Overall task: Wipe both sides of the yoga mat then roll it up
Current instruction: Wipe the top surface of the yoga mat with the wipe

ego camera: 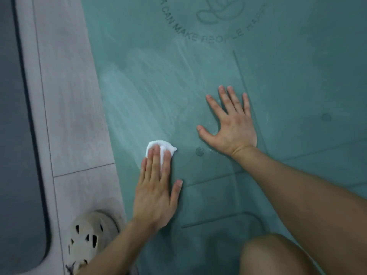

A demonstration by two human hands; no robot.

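The teal yoga mat (278, 80) lies flat on the floor and fills most of the head view, with a printed circular logo at the top and thin guide lines. Pale wet streaks fan across its left part. My left hand (156, 185) presses a small white wipe (161, 146) flat onto the mat near its left edge, fingers straight on top of the wipe. My right hand (231, 124) rests palm down on the mat with fingers spread, to the right of the wipe. My bare knee (278, 255) shows at the bottom.
Grey wood-look floor tiles (67, 96) run along the mat's left edge. A beige perforated clog (89, 239) sits on the tiles at bottom left. A dark grey rug or mat (17, 135) lies at the far left.
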